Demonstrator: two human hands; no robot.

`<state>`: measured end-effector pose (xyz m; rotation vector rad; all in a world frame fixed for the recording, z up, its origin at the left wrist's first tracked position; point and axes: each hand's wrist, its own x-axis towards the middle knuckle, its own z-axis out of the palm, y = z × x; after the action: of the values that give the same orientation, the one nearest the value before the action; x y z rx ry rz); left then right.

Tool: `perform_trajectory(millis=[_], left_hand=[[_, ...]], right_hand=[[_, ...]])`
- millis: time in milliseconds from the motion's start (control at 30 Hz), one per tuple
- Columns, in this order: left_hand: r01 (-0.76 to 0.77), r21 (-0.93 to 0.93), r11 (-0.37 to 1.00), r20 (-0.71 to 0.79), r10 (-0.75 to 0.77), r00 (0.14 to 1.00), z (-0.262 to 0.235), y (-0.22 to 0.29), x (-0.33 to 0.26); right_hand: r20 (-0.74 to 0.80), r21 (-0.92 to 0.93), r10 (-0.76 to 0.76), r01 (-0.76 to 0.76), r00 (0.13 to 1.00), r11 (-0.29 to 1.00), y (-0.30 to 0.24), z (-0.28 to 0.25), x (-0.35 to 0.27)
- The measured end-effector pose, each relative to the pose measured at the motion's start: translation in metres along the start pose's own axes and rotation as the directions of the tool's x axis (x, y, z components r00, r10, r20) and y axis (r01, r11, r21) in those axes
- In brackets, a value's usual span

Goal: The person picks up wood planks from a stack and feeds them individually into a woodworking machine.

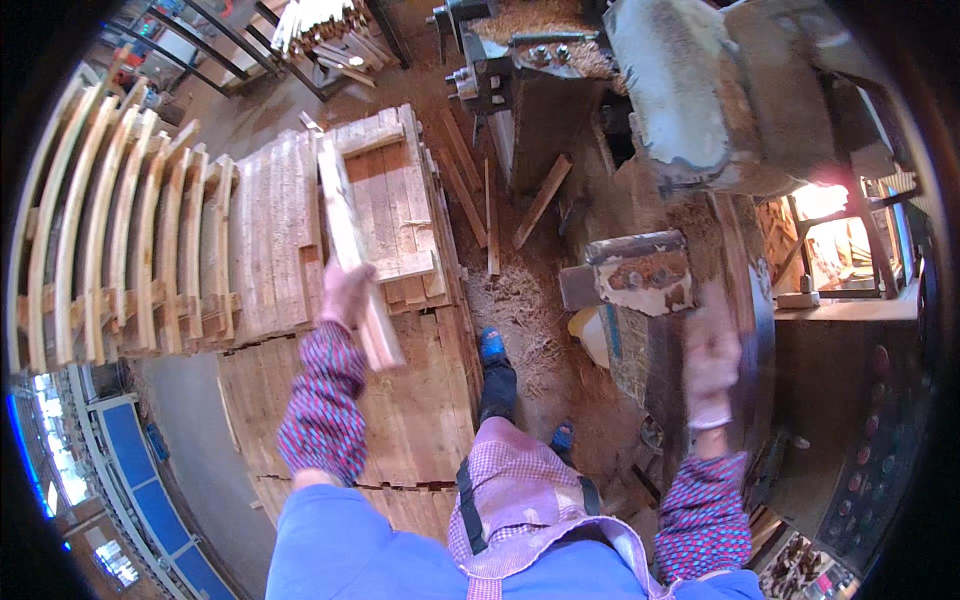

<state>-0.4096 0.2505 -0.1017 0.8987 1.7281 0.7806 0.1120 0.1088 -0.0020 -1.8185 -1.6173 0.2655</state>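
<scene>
My left hand [347, 292] is closed around a pale wooden strip [343, 215], gripping it toward its near end. The strip slants above a stack of wooden boards [270, 190] on my left. On top of that stack lie short wooden pieces [405, 267]. My right hand [712, 355] is on the other side, over the worn edge of a machine [735, 250], and motion smears its fingers. Just left of that hand sits a metal block [643, 272] dusted with sawdust. Whether the right hand touches the machine cannot be made out.
Curved wooden slats [95, 220] stand in a row at the far left. Loose sticks [541, 203] and shavings [515, 310] litter the floor between stack and machine. A large pale machine cover [670, 90] rises at the back right. A bright lamp [822, 200] glows beyond it.
</scene>
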Motion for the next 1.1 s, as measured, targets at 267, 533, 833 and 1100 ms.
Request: perform_trajectory(millis=[267, 533, 833, 1100], left_hand=[[-0.021, -0.785, 0.619, 0.193, 0.277, 0.941, 0.196, 0.027, -0.272], [0.081, -0.764, 0.64, 0.355, 0.312, 0.881, 0.311, 0.029, -0.377], [0.082, -0.733, 0.676, 0.454, 0.396, 0.798, 0.325, 0.013, -0.357], [-0.023, -0.724, 0.69, 0.341, 0.386, 0.857, 0.332, 0.032, -0.341]], right_hand=[[0.563, 0.577, -0.114, -0.291, 0.818, 0.764, -0.125, 0.001, -0.137], [0.311, 0.051, 0.156, -0.181, 0.937, 0.982, -0.031, -0.164, -0.28], [0.192, -0.497, -0.08, 0.167, 0.978, 0.852, 0.068, -0.126, -0.175], [0.055, 0.005, 0.013, -0.013, 0.998, 1.0, 0.065, -0.076, -0.042]])
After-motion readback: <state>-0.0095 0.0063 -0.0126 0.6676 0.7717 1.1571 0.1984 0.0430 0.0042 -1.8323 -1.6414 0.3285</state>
